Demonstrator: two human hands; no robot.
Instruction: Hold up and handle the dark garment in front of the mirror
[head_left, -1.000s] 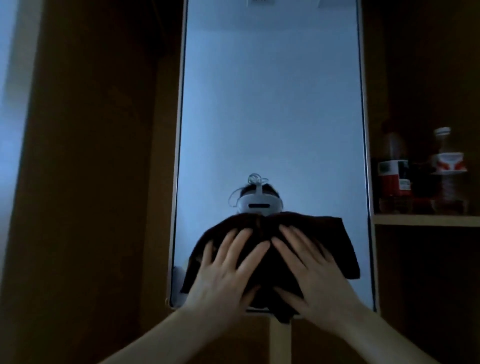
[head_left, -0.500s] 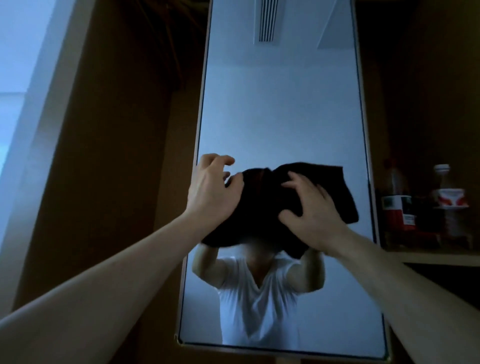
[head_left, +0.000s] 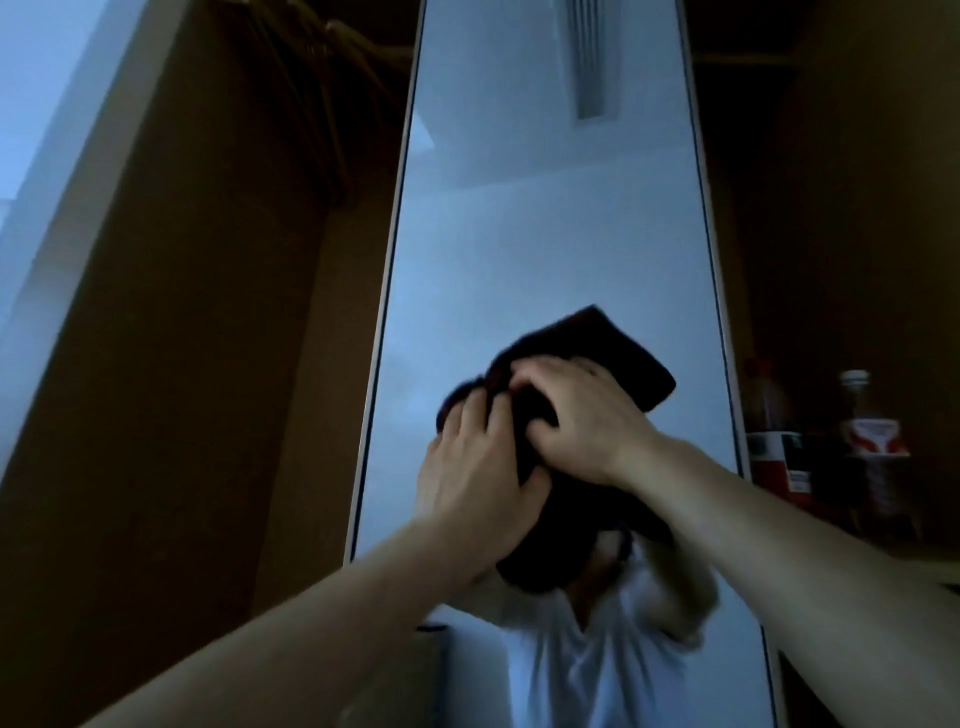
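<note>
Left hand (head_left: 475, 467) and right hand (head_left: 582, 415), fingers curled into a dark cloth (head_left: 618, 358), press it against the tall mirror (head_left: 545, 249). Risk: the bunched cloth may slip free or smear rather than wipe cleanly.

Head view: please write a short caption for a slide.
Both hands, left hand and right hand, press a dark cloth against a tall mirror.
</note>
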